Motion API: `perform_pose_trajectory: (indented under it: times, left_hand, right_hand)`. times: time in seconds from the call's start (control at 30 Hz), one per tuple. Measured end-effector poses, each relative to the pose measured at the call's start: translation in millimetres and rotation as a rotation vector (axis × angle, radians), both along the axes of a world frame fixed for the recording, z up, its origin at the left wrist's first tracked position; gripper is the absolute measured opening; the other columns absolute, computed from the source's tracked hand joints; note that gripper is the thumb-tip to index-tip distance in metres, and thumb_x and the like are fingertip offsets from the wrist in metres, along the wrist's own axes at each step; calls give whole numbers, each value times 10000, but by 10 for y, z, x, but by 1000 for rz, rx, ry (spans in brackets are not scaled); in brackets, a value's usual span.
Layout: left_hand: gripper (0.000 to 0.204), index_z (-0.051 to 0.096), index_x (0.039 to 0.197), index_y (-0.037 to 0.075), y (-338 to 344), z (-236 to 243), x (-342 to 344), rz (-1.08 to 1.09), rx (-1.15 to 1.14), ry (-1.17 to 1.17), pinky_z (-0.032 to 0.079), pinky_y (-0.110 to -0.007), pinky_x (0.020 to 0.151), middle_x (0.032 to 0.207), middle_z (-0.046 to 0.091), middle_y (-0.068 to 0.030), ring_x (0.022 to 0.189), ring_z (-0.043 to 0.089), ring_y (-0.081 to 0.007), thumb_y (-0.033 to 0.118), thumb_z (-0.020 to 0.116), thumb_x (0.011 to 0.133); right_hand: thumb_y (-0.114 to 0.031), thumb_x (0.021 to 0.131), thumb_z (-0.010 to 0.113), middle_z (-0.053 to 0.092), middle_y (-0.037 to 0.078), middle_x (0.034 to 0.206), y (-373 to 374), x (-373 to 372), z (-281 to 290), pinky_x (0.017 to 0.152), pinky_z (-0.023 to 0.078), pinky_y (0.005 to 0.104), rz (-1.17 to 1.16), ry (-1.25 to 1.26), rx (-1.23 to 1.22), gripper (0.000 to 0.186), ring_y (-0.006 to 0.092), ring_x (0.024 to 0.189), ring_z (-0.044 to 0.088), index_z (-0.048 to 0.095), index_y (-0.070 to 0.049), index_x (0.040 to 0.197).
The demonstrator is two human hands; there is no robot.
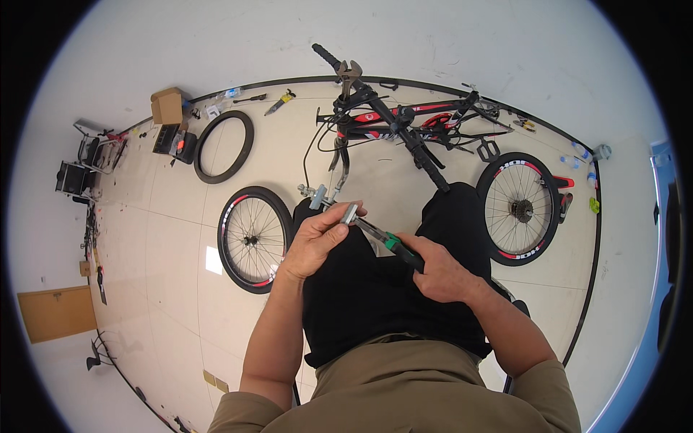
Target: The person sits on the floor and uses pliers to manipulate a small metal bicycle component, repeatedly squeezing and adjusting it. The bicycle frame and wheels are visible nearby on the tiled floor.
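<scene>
My left hand (316, 239) is closed, thumb and fingers pinching a small grey metal piece (349, 213) whose exact kind I cannot make out. My right hand (442, 270) wraps around the black and green handle of a hand tool (394, 244) that looks like pliers. Its metal end reaches toward the grey piece; whether they touch is unclear. Just beyond my left hand are the fork ends (333, 193) of a red and black bicycle frame (379, 119), with a greyish clamp-like part (317, 196) by them. An adjustable wrench (349, 75) lies across the handlebar (390, 115).
A bicycle wheel (226, 238) lies to the left and another with a cassette (478, 209) to the right. Farther left are a loose tyre (250, 144), a cardboard box (167, 108) and a black case (166, 138). Bottles (590, 175) and a red-black saddle (565, 205) lie near the right wall.
</scene>
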State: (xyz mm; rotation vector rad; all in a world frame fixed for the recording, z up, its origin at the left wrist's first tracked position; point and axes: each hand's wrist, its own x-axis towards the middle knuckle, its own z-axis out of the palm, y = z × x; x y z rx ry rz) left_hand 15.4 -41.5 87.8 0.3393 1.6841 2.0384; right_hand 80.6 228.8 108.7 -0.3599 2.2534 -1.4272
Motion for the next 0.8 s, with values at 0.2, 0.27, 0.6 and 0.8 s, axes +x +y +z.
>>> perform_pose_trajectory:
  times: [0.2,0.27,0.6,0.8]
  left_hand:
    - [494,629,1332,28,-19,-49,-4,22,-14,-24,411,-334,1059,1261,650,-67,1209,557,-175,334,705,951]
    - [459,654,1298,28,-9,-64,-2,42,-13,-25,420,-327,1046,1245,659,-66,1193,564,-170,316,714,946]
    - [383,718,1193,16,26,-114,5,138,34,-54,466,-311,985,1204,693,-108,1121,607,-182,235,782,886]
    - [379,733,1162,17,32,-131,6,160,40,-45,470,-309,966,1192,700,-118,1099,612,-185,241,802,865]
  right_hand:
    - [49,758,516,591,271,1265,3,-21,75,1050,442,434,13,-70,-24,646,421,1205,561,473,27,1403]
    - [47,760,516,591,270,1265,13,-13,59,1051,441,434,8,-51,-8,648,421,1206,560,472,25,1406]
    - [27,783,547,581,242,1198,26,-9,31,1020,442,447,4,-2,28,615,416,1150,552,486,-10,1394]
    - [15,795,578,586,235,1137,21,-12,52,972,457,440,-2,54,26,591,412,1082,571,492,9,1379]
